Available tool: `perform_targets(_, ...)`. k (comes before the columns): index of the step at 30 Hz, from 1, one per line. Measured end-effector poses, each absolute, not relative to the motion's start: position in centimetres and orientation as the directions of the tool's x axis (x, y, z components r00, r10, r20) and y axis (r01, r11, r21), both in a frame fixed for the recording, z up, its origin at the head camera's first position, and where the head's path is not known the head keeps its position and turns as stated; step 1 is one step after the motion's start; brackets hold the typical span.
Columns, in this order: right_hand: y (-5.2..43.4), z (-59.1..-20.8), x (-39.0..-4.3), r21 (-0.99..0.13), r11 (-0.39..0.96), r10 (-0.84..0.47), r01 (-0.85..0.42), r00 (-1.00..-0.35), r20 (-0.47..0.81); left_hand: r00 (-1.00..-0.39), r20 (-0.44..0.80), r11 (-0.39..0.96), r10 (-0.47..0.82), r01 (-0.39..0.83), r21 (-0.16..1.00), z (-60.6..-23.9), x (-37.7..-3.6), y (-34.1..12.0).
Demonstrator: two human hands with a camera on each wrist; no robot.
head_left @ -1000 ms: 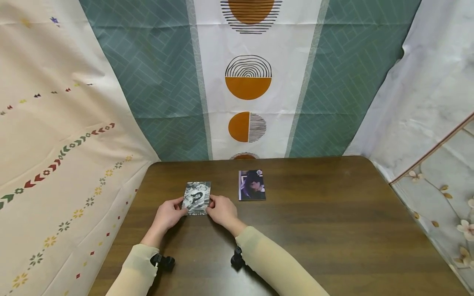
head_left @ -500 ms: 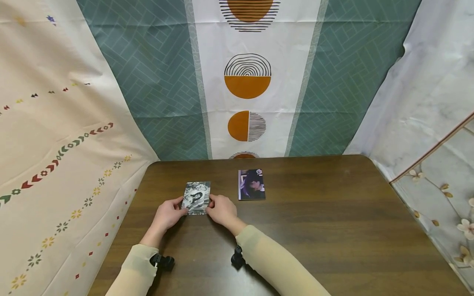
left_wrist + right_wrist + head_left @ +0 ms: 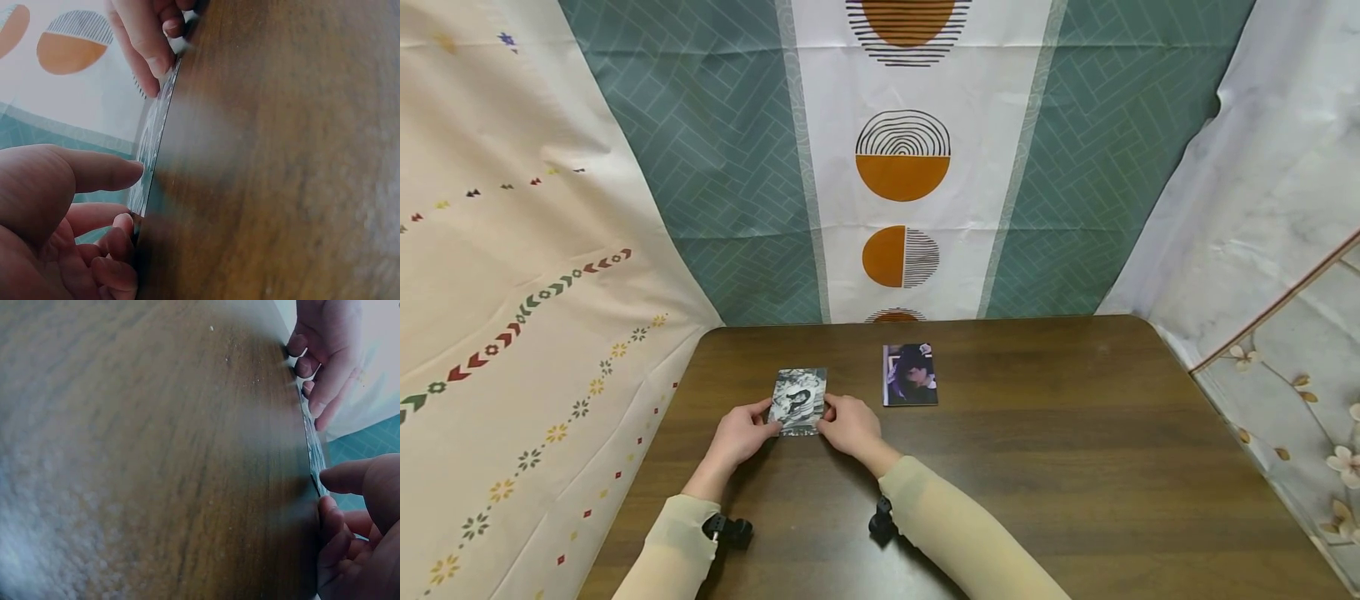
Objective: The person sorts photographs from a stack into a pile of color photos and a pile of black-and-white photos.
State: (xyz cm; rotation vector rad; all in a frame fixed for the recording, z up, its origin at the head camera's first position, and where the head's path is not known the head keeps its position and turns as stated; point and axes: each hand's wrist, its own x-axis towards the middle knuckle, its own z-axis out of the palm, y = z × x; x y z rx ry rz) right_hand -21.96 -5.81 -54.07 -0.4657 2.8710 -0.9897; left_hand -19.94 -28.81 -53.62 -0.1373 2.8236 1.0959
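A black-and-white photo card [image 3: 797,398] lies on the left part of the wooden table, with a figure printed on its face. At its lower left corner my left hand [image 3: 742,432] pinches the edge, thumb on top. My right hand [image 3: 853,430] holds the lower right side the same way. Seen from the left wrist, the card [image 3: 152,144] appears almost edge-on, low against the tabletop, with thumb and fingers at its near corner. The right wrist view shows the card [image 3: 314,447] as a thin sliver between both hands.
A second photo card [image 3: 911,375], purple and dark, lies to the right of the first, possibly on a small stack. The brown table [image 3: 1037,467] ends at a back edge against a patterned cloth [image 3: 737,167]. More cloth hangs at both sides.
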Motion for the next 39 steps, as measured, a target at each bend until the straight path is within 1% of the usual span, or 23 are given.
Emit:
perform_targets(16,-5.5,-54.6,-22.1,-0.662,0.71,-0.317,-0.24,-0.949,0.004,-0.984,-0.173,0.69,-0.053,-0.161,0.705,-53.6,-19.7,-29.0)
perform_targets(21,-5.2,-54.6,-22.3,-0.717,0.654,-0.335,-0.24,-0.942,0.01,-0.981,-0.179,0.676,-0.069,-0.178,0.715,-53.5,-19.7,-29.0)
perform_targets(25,-4.4,-54.4,-22.4,-0.793,0.561,-0.37,-0.236,-0.929,0.014,-0.988,-0.139,0.654,-0.072,-0.152,0.741,-53.4,-19.7,-28.7)
perform_targets(28,-3.6,-54.2,-22.4,-0.824,0.515,-0.388,-0.236,-0.921,0.021,-0.993,-0.089,0.634,-0.073,-0.115,0.765,-53.1,-19.6,-28.1)
perform_targets(34,-1.3,-53.3,-22.4,-0.854,0.461,-0.387,-0.24,-0.921,0.049,-0.995,-0.032,0.586,-0.089,-0.078,0.806,-52.6,-19.7,-26.2)
perform_targets(39,0.7,-52.4,-22.6,-0.858,0.445,-0.374,-0.255,-0.924,0.08,-0.997,0.001,0.542,-0.073,-0.039,0.84,-52.2,-20.2,-24.1)
